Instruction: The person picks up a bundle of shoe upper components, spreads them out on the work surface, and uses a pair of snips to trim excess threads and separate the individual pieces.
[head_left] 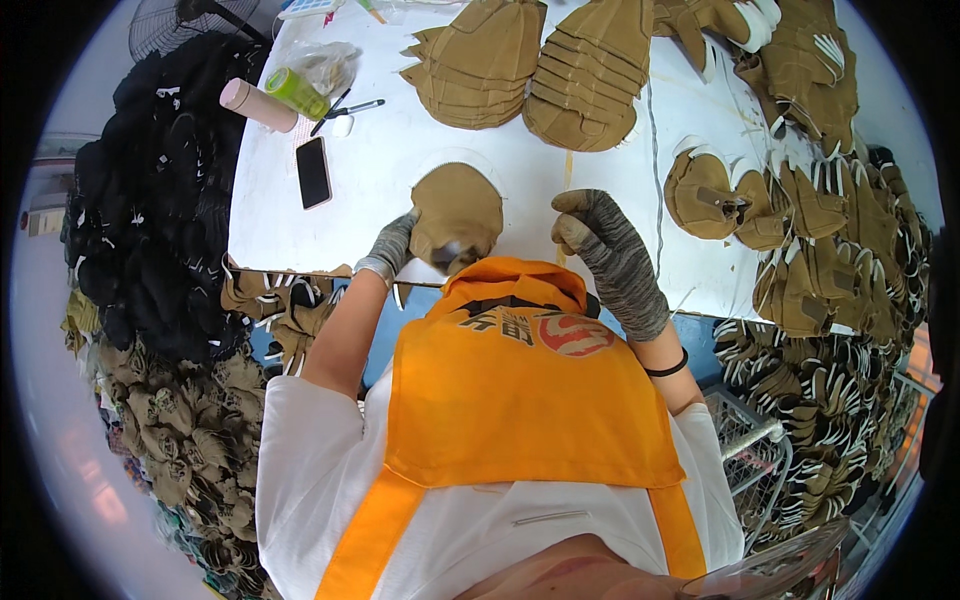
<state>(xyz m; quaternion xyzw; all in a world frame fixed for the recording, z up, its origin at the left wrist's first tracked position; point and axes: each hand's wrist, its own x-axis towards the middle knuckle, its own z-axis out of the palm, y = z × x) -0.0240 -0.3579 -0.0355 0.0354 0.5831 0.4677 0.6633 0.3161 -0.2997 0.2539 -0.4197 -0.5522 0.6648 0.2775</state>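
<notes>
A rounded brown fabric piece [458, 200] lies near the front edge of the white table [360, 235], with a dark and whitish patch at its near end. My left hand [392, 246], in a grey knitted glove, grips its left edge, thumb on top. To the right, apart from the piece, my right hand [605, 240] hovers over the table in a grey glove with tan fingertips. Its fingers are curled together; whatever is between them is too small to make out. Beyond the piece lie two overlapped stacks of similar brown pieces, a left stack [478, 75] and a right stack [588, 85].
At the left of the table are a phone [314, 172], a pink bottle [258, 105], a green cup [297, 94] and a pen [355, 108]. Brown pieces with white strips [700, 195] cover the right side. Black fabric goods [160, 190] are heaped left; a wire cart [745, 450] stands right.
</notes>
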